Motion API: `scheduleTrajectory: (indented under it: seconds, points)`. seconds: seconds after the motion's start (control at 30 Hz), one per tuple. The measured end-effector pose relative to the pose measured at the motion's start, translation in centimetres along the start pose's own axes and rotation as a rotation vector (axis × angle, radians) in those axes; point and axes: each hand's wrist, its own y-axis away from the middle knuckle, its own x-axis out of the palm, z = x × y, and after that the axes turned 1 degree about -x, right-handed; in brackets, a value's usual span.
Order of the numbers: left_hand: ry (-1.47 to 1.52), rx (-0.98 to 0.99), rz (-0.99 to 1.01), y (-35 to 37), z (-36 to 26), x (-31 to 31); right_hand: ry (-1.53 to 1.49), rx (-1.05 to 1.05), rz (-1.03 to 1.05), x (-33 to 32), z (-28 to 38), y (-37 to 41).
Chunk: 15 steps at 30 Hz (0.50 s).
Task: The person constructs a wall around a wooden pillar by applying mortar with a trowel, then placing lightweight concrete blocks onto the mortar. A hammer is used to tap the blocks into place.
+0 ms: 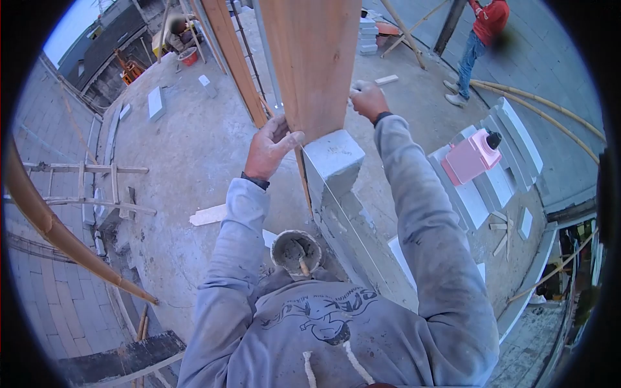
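A broad wooden board (pixel 317 64) stands upright before me, just behind a pale block (pixel 335 154) on top of a low block wall. My left hand (pixel 266 152) is at the board's left edge, its thumb and fingers drawn together on a thin string (pixel 343 210). The string runs from there down along the wall toward my body. At the board's right edge my right hand (pixel 370 101) is closed; what its fingers hold, if anything, is hidden. Below stands a bucket of mortar (pixel 281 240) with a trowel handle (pixel 303 266) sticking out.
A pink jerrycan (pixel 471 157) with a black cap rests on pale blocks (pixel 511 139) at right. A bamboo pole (pixel 58 233) slants across the left. One person in a red top (pixel 490 24) stands at upper right; another person (pixel 179 35) crouches near a red bucket (pixel 188 57).
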Motion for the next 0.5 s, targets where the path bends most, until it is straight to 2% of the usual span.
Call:
scheduleTrajectory:
  seconds: [0.03,0.07,0.1,0.13,0.17,0.2,0.23,0.3,0.33,0.37,0.5]
  points:
    - [-0.009,0.004,-0.010,-0.2,0.3,-0.5,0.231,-0.188,-0.050,0.9,0.7,-0.6]
    - [0.265,-0.099,-0.024,-0.4,1.3,-1.1,0.441,-0.147,0.013,1.3,1.2,-1.0]
    - [0.541,-0.195,-0.037,-1.0,2.3,-1.7,0.435,-0.162,0.012,2.3,0.8,-2.0]
    - [0.537,-0.184,-0.048,-1.8,3.4,-2.1,0.273,-0.197,-0.056,3.8,-0.1,-3.1]
    - [0.425,-0.339,-0.108,-3.0,4.7,-2.1,0.111,-0.230,-0.119,4.8,-1.0,-4.4]
    - [0.315,-0.497,-0.170,-4.0,5.5,-2.0,0.112,-0.242,-0.109,4.8,-1.2,-4.4]
    - [0.323,-0.495,-0.183,-4.7,5.5,-1.6,0.108,-0.286,-0.103,4.7,-1.1,-4.3]
    - [0.462,-0.406,-0.032,-6.0,5.6,-1.0,0.101,-0.364,-0.090,4.4,-1.1,-4.1]
    - [0.355,-0.327,-0.029,-6.8,6.3,-1.4,0.099,-0.394,-0.084,4.1,-1.0,-3.9]
    - [0.366,-0.339,-0.032,-6.9,7.3,-1.7,0.098,-0.420,-0.078,3.7,-0.9,-3.8]
    - [0.253,-0.348,-0.088,-4.7,4.4,-1.7,0.093,-0.540,-0.055,1.5,0.1,-2.7]
